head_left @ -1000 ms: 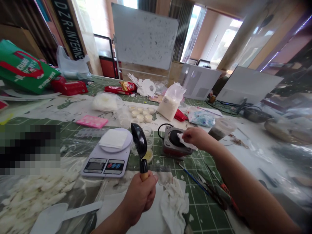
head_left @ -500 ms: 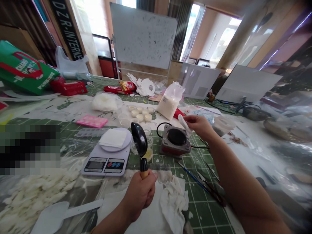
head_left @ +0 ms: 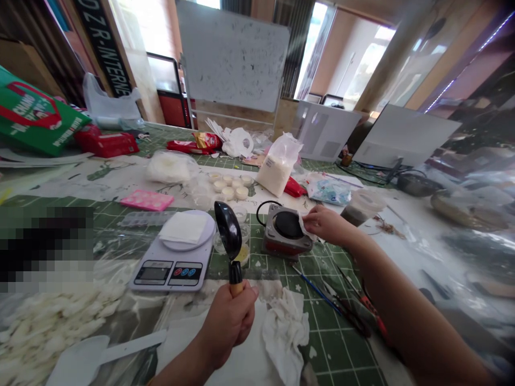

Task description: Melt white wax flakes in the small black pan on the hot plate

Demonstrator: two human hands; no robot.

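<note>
My left hand (head_left: 230, 321) is closed round the wooden part of a black ladle's handle. The black ladle (head_left: 228, 230) stands upright with its bowl above the fist. My right hand (head_left: 328, 225) pinches a white tissue (head_left: 307, 229) at the right side of a small electric hot plate (head_left: 286, 244), whose round black burner shows beside the fingers. Left of the ladle, a kitchen scale (head_left: 173, 276) bears a folded white paper (head_left: 183, 227). Behind the ladle, a small round cup (head_left: 242, 254) holds something yellowish, partly hidden.
Crumpled white tissue (head_left: 285, 332) lies in front, near scissors (head_left: 346, 311) and a blue pen-like tool (head_left: 316, 287). White flakes (head_left: 60, 316) and a white scoop (head_left: 86, 356) are at the left. Farther back stand a bag of white granules (head_left: 277, 169), several filled small cups (head_left: 229, 187) and a pink mould (head_left: 147, 200).
My right hand has lowered the tissue from above the hot plate's back corner to its right side. My left hand still holds the ladle upright. The view has shifted slightly.
</note>
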